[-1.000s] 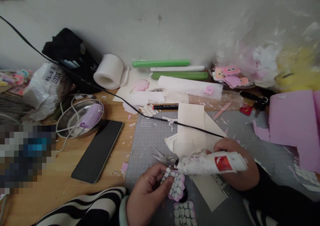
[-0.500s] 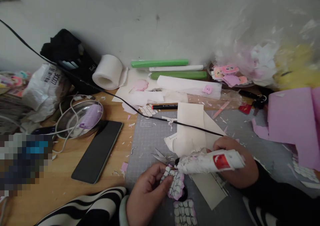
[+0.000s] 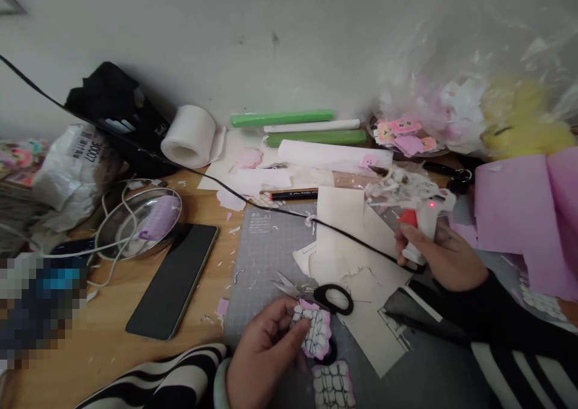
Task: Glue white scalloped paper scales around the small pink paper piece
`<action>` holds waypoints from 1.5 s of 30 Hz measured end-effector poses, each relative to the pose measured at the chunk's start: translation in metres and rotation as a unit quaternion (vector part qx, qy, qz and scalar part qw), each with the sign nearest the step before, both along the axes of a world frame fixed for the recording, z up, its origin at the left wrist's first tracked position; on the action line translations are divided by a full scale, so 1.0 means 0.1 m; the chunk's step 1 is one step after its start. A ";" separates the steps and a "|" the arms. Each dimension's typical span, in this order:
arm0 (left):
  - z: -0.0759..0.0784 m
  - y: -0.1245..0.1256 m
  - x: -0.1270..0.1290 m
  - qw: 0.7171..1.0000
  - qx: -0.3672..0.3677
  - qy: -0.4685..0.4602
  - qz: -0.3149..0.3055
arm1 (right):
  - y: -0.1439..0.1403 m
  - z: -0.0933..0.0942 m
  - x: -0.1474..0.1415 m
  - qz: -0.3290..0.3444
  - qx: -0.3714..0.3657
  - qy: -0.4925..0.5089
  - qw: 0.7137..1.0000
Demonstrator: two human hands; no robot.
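Observation:
Between the thumb and fingers of my left hand (image 3: 266,352) is a small pink-edged foam piece (image 3: 316,330) with white squares outlined in black. My right hand (image 3: 445,255) is closed round the handle of a white hot glue gun (image 3: 424,228) with a red trigger and a lit red light. Its glue-crusted nozzle points up and left, well away from the piece. Black-handled scissors (image 3: 336,299) lie open beside my left hand, partly behind the piece. A similar squared piece (image 3: 333,386) rests on the grey cutting mat (image 3: 266,246) just below.
A black cord (image 3: 244,198) crosses the mat to the glue gun. Cream paper (image 3: 339,216) lies mid-mat. A phone (image 3: 174,282) and a metal bowl (image 3: 108,231) are at the left. Pink foam sheets (image 3: 515,210) stand at the right, and a paper roll (image 3: 189,138) at the back.
My right hand has lifted the glue gun away from the foam piece, up and to the right, and turned it upright. My left hand still holds the piece in nearly the same place.

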State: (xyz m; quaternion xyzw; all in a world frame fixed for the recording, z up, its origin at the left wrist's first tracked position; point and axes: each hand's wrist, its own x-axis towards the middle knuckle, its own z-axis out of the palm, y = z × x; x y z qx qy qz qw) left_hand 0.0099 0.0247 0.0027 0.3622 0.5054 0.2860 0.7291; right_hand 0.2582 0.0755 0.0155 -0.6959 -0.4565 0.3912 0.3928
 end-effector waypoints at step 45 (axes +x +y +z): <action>0.05 0.01 -0.05 0.998 0.035 0.004 -0.044 | -0.51 -0.05 -0.86 0.198 -0.183 0.205 0.941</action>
